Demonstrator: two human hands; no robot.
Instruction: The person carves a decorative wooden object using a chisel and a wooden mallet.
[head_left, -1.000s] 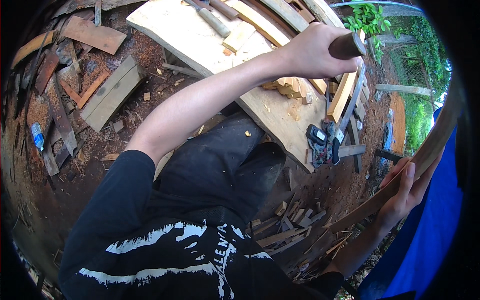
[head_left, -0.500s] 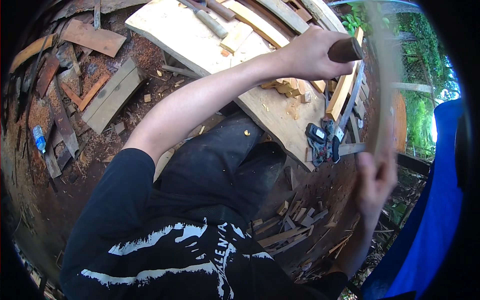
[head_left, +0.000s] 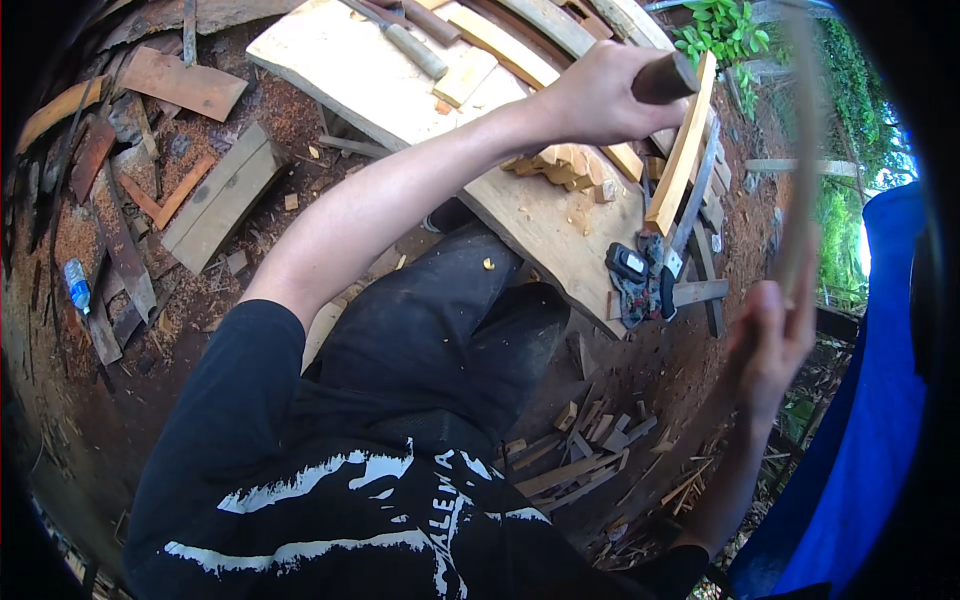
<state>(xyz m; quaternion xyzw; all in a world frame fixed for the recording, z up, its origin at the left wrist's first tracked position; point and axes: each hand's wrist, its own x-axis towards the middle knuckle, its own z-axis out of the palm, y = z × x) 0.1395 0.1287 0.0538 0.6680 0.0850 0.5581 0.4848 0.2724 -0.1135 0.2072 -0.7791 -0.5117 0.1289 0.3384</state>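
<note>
pale raw wooden slab (head_left: pixel 400 90), dark smooth wooden handle (head_left: pixel 665 78), thin pale wood strip (head_left: pixel 800 170), matt black cloth shirt (head_left: pixel 330 490)

Daylight scene, outdoor, evenly lit; no hard shadows on desk (head_left: pixel 420 100) planks. Brightest patch at upper right, where foliage (head_left: pixel 730 25) and sky were washed out, near glare. Ground at left sat dimmer, reddish-brown. Strong fisheye warp: straight boards bowed toward rim, black vignette ringed frame. Right hand (head_left: pixel 775 335) and thin strip (head_left: pixel 800 150) it held were smeared by motion blur. Left hand (head_left: pixel 600 95) sharp. Dark shirt lost detail in shade.
</note>
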